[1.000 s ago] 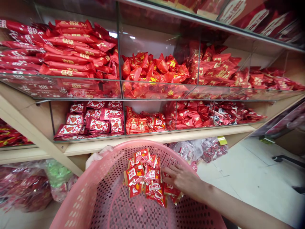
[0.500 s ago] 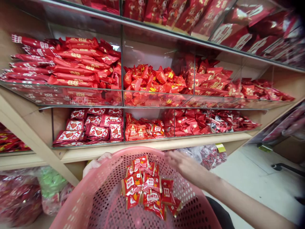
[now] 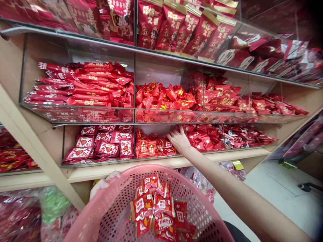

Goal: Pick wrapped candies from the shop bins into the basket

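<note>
My left hand (image 3: 104, 184) is closed round the far left rim of a pink perforated plastic basket (image 3: 114, 188). Several small red and gold candy packets (image 3: 164, 205) with white labels lie in a heap inside it. Beyond the basket, my right hand (image 3: 179, 140) reaches into a lower shelf compartment. Its fingers stretch out over red packets (image 3: 166, 144) there, close to the divider, and no packet shows in its grasp. The fingertips are partly lost against the packets.
Glass-fronted shelves hold long red packets (image 3: 91, 90), twisted red sweets (image 3: 165, 97) and white-and-red packets (image 3: 107, 147). A wooden ledge (image 3: 98, 172) runs under the lower row. Plastic bags (image 3: 21, 215) lie below at left. A glass edge (image 3: 166, 121) passes just above my right hand.
My right hand has moved from the basket's far right rim up and forward into the lower compartment. My left hand still holds the basket. The view has tilted up slightly.
</note>
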`<action>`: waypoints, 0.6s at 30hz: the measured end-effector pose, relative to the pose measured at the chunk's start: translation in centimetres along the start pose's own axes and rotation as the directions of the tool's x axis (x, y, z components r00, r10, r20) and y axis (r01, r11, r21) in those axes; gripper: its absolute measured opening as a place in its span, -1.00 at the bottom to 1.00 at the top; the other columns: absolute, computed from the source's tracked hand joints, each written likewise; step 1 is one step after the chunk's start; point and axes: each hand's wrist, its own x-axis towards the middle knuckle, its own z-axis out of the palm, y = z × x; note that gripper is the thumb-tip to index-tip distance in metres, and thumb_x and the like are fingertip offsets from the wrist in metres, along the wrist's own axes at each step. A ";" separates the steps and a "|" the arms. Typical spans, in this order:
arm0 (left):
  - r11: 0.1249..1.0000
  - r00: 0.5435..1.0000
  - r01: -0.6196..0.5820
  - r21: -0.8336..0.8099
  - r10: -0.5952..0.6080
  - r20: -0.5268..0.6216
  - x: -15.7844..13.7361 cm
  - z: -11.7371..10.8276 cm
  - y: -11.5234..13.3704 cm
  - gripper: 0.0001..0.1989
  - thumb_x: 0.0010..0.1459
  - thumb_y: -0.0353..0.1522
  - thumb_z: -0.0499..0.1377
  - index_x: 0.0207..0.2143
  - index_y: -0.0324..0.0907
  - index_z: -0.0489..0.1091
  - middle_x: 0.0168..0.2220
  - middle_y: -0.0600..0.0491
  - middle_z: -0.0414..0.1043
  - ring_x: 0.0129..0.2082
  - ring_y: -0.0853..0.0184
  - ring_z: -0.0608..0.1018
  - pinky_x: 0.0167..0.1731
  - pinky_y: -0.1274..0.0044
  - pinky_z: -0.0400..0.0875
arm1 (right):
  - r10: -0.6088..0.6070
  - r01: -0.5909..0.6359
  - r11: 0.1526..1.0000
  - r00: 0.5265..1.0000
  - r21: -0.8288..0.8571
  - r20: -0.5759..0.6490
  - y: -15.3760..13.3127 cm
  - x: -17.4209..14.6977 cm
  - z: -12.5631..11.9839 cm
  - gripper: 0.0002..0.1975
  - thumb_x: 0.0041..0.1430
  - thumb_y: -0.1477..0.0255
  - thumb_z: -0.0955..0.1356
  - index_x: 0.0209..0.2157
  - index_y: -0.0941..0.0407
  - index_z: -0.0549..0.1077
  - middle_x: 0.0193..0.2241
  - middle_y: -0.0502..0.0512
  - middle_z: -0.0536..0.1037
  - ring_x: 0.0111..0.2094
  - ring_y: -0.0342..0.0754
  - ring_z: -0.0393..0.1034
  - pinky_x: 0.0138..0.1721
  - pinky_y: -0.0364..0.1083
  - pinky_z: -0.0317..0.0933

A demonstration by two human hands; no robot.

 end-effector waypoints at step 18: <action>0.999 0.993 0.018 0.035 -0.014 -0.117 -0.1 0.8 -0.2 -0.72 -0.21 -0.34 0.11 -0.35 -0.14 0.42 -0.14 -0.07 0.50 0.00 0.04 0.41 0.02 0.23 0.19 | 0.251 -0.105 0.897 0.921 0.429 -0.298 -0.4 -4.6 -3.1 -0.62 0.10 0.56 0.24 -0.01 0.17 0.29 -0.06 0.24 0.41 -0.01 0.07 0.24 0.11 0.16 -0.15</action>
